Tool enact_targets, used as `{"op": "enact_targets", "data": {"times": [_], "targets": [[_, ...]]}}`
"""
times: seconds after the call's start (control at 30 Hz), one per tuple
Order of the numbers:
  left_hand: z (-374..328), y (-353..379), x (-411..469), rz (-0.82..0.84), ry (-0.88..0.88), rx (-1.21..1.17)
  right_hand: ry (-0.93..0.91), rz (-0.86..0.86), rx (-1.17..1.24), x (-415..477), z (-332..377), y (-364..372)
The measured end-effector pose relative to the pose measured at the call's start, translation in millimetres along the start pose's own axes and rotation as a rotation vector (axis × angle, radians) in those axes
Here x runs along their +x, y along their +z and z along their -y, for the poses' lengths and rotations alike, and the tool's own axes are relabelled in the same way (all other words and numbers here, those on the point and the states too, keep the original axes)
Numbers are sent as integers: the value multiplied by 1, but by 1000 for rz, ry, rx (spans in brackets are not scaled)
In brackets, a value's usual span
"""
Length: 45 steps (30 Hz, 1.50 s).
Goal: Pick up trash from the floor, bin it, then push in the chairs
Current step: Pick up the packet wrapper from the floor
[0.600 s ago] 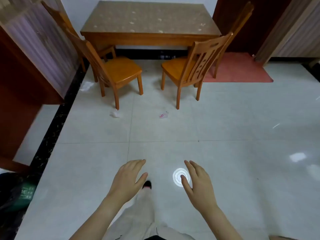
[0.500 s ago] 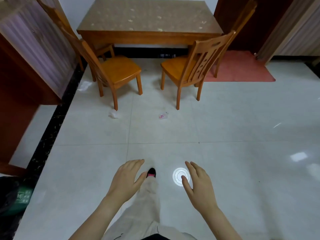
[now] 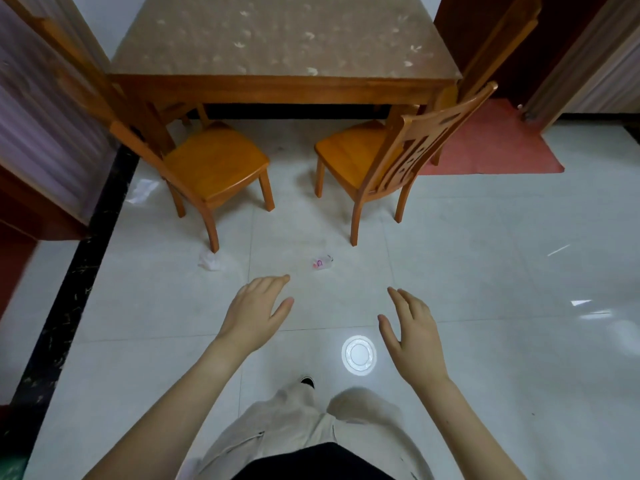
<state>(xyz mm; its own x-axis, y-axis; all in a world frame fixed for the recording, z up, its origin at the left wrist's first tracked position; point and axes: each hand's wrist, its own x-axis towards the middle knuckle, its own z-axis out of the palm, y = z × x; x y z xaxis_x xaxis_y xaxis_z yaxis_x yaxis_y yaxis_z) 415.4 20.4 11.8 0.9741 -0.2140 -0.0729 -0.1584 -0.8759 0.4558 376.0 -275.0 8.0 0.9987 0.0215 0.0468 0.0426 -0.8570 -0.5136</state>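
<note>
Trash-free, spread-fingered left hand (image 3: 254,315) and right hand (image 3: 414,336) over pale glossy floor tiles (image 3: 485,271), then small pink-printed wrapper (image 3: 322,262), crumpled white tissue (image 3: 210,260) touching left orange wooden chair (image 3: 207,168), right orange wooden chair (image 3: 374,157), brown wooden table (image 3: 284,46) behind.

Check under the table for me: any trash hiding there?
Under the table, only bare floor and a dark baseboard strip show, no trash. The tabletop hides the far part. Crumpled tissue and a small wrapper lie in front of the chairs.
</note>
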Motion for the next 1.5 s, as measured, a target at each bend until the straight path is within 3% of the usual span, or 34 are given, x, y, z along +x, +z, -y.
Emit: {"op": "enact_targets", "data": {"times": [0.27,0.5,0.7,0.9,1.03,1.23,1.4,1.5], "targets": [[14,25,141,20,-115,-34,-43,95,25,164,-43,20],[23,63,254,31,-263,-38,-144,274,5,321,-98,57],[58,102,340,-39,-316,-58,-246,363,-64,427,-125,120],[147,217,423,-73,-353,-125,-241,419,-43,496,-186,271],[230,338,459,-106,-399,-148,-295,451,-88,518,-249,414],[353,520,477,-14,-393,-113,-453,639,-177,519,-346,628],[395,596,487,48,-347,-130,-526,766,-397,530,-391,708],[402,615,484,71,-359,-148,-546,745,-446,533,-403,723]]}}
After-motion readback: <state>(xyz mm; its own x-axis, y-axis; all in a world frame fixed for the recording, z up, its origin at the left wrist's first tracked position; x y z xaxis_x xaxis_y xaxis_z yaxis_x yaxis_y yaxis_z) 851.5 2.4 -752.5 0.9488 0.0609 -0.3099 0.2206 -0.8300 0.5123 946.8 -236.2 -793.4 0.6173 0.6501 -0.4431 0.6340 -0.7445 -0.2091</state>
